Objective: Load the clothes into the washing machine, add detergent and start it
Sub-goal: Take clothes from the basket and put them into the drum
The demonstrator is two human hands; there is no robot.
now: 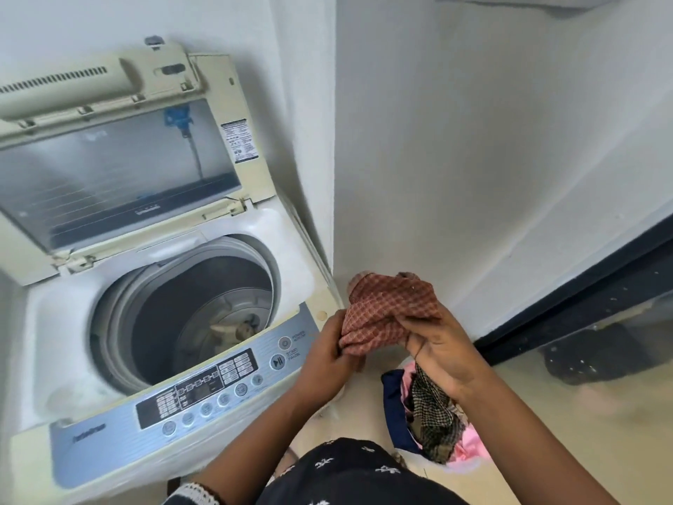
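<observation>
Head view: you hold a red checked cloth (391, 315) bunched between both hands, just off the right corner of the washer (153, 322). Your left hand (324, 353) pinches the cloth's lower left edge with closed fingers; your right hand (442, 349) closes over its lower right side, and a dark checked cloth (433, 417) trails down from under that palm toward the pile (437, 424) on the floor. Whether the right hand grips that second piece as well, you cannot tell from here.

What matters for the drop is direction. The drum (196, 318) lies to your left and a little forward of the cloth, with the control panel (204, 388) between your hands and the opening. The lid (120, 165) stands raised at the back, so nothing blocks the way. Some pale laundry already sits at the bottom of the drum.

Your left hand is the nearer one to the opening. The bundle has no clear long axis; it is a wad, slightly wider than tall. You will likely need to carry it left over the panel before letting go, minding the dangling piece.
</observation>
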